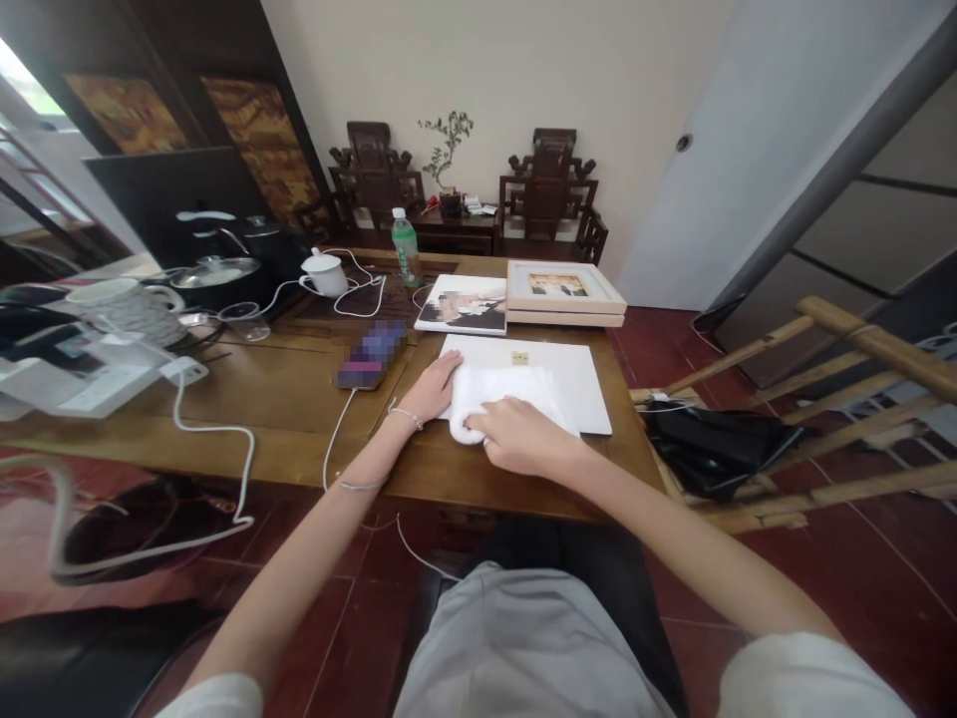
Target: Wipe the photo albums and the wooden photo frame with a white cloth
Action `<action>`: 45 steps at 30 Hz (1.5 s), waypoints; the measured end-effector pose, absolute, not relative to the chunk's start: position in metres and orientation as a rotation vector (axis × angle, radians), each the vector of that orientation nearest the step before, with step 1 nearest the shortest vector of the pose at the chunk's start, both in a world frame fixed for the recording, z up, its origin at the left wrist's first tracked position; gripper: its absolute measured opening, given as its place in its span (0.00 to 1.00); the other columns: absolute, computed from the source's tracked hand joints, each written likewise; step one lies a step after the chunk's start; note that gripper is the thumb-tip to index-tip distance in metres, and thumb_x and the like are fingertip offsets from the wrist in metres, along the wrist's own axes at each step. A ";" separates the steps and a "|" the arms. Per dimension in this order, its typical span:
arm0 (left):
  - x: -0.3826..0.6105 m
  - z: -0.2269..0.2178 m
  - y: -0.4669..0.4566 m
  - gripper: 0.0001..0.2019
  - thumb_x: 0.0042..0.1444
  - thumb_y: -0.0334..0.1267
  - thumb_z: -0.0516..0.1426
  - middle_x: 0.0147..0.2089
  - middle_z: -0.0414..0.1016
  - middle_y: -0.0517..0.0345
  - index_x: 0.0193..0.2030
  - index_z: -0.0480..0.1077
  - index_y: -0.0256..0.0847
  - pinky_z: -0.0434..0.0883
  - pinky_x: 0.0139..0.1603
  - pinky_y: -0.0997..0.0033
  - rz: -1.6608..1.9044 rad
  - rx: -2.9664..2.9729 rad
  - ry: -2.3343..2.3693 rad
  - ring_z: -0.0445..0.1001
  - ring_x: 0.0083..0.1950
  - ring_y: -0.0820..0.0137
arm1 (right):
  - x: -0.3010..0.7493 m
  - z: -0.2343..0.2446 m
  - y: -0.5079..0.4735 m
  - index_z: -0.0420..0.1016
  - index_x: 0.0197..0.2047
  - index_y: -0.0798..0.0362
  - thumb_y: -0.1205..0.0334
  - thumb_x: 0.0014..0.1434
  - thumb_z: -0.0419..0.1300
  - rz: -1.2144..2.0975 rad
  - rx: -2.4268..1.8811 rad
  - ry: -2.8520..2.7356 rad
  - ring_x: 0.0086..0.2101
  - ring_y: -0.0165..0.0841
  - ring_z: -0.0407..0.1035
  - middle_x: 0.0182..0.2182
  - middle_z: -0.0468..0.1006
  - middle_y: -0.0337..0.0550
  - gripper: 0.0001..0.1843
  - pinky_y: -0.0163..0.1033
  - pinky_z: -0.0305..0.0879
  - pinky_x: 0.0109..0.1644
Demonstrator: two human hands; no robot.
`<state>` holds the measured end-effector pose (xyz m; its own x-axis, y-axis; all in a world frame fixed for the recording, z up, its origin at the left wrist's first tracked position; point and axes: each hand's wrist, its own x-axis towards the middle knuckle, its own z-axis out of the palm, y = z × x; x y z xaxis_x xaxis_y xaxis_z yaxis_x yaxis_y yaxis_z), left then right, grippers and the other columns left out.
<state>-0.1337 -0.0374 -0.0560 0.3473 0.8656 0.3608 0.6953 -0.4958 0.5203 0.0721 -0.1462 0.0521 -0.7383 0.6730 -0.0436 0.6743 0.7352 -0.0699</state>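
Observation:
A white flat panel point(575, 384) lies on the wooden table point(284, 399) in front of me, with a small tan clip near its far edge. A folded white cloth point(502, 391) rests on the panel's near left part. My left hand point(434, 387) lies flat with fingers stretched on the cloth's left edge. My right hand point(519, 436) is closed over the cloth's near end, pressing it onto the panel.
A phone point(372, 355) on a white cable lies left of the panel. Behind it are a print point(465, 303), stacked light wooden frames point(562, 291), a green bottle point(405, 249), a white teapot point(325, 272) and a tea tray. A bamboo chair point(814, 399) stands at the right.

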 end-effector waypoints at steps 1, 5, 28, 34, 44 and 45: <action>-0.133 -0.056 -0.037 0.23 0.62 0.36 0.47 0.68 0.68 0.45 0.63 0.68 0.37 0.57 0.74 0.49 0.889 2.337 1.393 0.63 0.71 0.58 | 0.074 0.054 -0.141 0.79 0.48 0.54 0.73 0.59 0.51 -0.138 1.168 2.901 0.41 0.44 0.75 0.42 0.82 0.55 0.19 0.43 0.63 0.42; -0.131 -0.057 -0.036 0.22 0.64 0.39 0.47 0.67 0.69 0.44 0.61 0.69 0.36 0.57 0.74 0.48 0.905 2.319 1.403 0.63 0.71 0.56 | 0.078 0.046 -0.098 0.77 0.52 0.56 0.73 0.60 0.50 -0.056 1.335 2.889 0.45 0.45 0.75 0.47 0.80 0.57 0.21 0.44 0.63 0.47; -0.122 -0.043 -0.052 0.23 0.60 0.33 0.52 0.64 0.70 0.33 0.61 0.68 0.27 0.58 0.71 0.49 0.951 2.078 1.798 0.62 0.70 0.48 | 0.172 0.037 -0.135 0.77 0.51 0.59 0.78 0.54 0.48 -0.065 1.597 2.764 0.66 0.55 0.56 0.60 0.72 0.63 0.26 0.70 0.52 0.64; -0.121 -0.028 -0.053 0.24 0.54 0.33 0.59 0.60 0.75 0.42 0.59 0.70 0.35 0.62 0.67 0.54 1.155 1.647 1.660 0.71 0.62 0.52 | 0.208 -0.006 -0.141 0.78 0.44 0.56 0.81 0.49 0.48 -0.063 1.738 2.891 0.71 0.56 0.39 0.70 0.60 0.52 0.25 0.79 0.44 0.65; -0.130 0.033 -0.066 0.19 0.55 0.34 0.60 0.40 0.78 0.50 0.54 0.71 0.36 0.73 0.45 0.67 1.326 0.784 1.048 0.77 0.41 0.65 | 0.209 -0.017 -0.138 0.76 0.43 0.56 0.79 0.51 0.49 -0.040 1.853 3.157 0.70 0.53 0.45 0.68 0.62 0.58 0.21 0.78 0.40 0.68; -0.132 0.043 -0.073 0.19 0.56 0.36 0.60 0.41 0.77 0.49 0.55 0.71 0.37 0.73 0.45 0.66 1.323 0.782 1.019 0.77 0.41 0.64 | 0.203 -0.014 -0.141 0.75 0.45 0.56 0.79 0.52 0.49 -0.005 1.878 3.214 0.70 0.51 0.45 0.68 0.61 0.58 0.21 0.75 0.41 0.69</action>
<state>-0.1321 -0.0728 0.0434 -0.0414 0.9885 -0.1456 -0.3932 0.1178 0.9119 0.2035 -0.1412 -0.0138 -0.3689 0.8006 0.4722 0.7991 0.5327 -0.2788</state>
